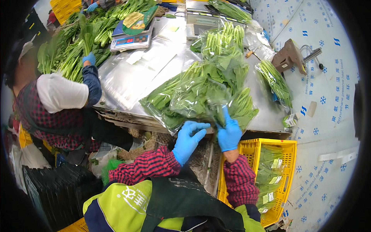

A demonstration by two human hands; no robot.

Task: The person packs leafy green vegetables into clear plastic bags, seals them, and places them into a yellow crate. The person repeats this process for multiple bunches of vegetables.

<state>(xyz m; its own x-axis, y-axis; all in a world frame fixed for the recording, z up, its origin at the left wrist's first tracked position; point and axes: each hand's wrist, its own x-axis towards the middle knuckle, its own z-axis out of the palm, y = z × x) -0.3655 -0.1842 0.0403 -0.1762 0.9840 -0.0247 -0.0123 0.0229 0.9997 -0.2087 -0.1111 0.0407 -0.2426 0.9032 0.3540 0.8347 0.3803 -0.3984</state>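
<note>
My left hand, in a blue glove, is at the table's front edge with thumb and forefinger curved towards each other; nothing clear shows between them. My right hand, also gloved in blue, reaches onto the leafy end of a bagged bunch of greens, its forefinger stretched along the clear plastic; its grip is partly hidden. Other bagged leafy greens lie under and beside this bunch. Behind them, a bag with pale green stems points away from me. Another wrapped bunch lies to the right.
A yellow crate with bagged, labelled greens stands at my right. A co-worker at the left handles loose greens. Digital scales stand on the metal table, beside a stack of clear bags. A brown tape dispenser is at the right edge.
</note>
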